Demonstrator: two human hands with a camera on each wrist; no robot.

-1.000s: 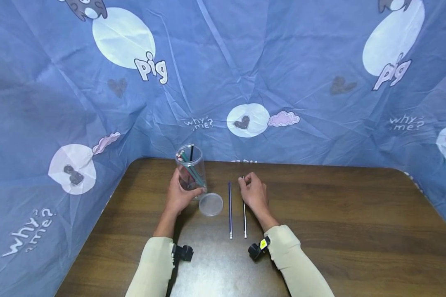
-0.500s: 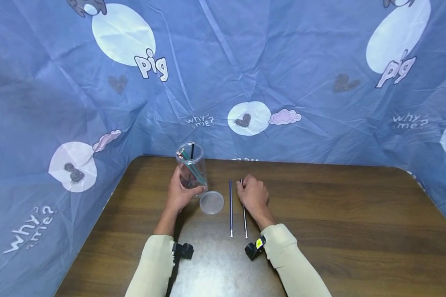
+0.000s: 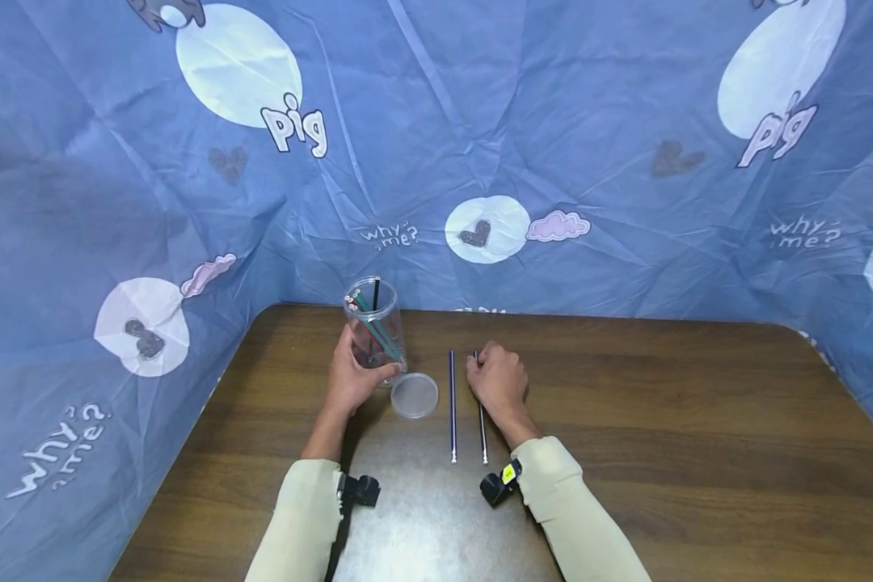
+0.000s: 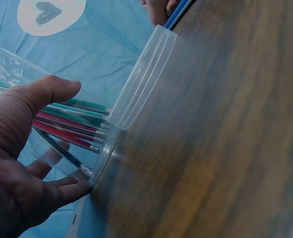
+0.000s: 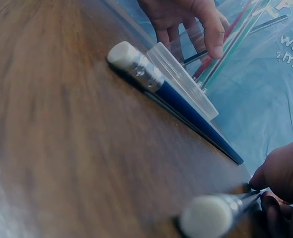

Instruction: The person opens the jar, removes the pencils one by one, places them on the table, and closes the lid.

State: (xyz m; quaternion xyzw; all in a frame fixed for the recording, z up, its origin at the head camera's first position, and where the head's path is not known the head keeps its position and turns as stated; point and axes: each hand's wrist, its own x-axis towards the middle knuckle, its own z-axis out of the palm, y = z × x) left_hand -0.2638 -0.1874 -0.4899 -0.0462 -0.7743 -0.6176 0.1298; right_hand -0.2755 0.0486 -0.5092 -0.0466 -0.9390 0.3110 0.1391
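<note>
My left hand grips the lower part of a clear plastic jar, thumb in front. The jar stands upright and uncovered on the table. Several green, red and black pencils lean inside it, eraser ends at the bottom in the left wrist view. Beside the jar lies its round clear lid. My right hand pinches the far end of a dark pencil lying on the table, its white eraser toward me. Left of it lies a blue pencil, roughly parallel, untouched. My right fingertips are partly hidden.
The brown wooden table stretches far to the right of my right hand. A blue printed cloth hangs behind its far edge and along its sides. A small black wrist camera sits at my left cuff, another at my right.
My right hand has drawn slightly nearer to me, fingers more curled at the dark pencil's end. The pencil's eraser end has shifted a little to the right. My left hand and the jar stay put.
</note>
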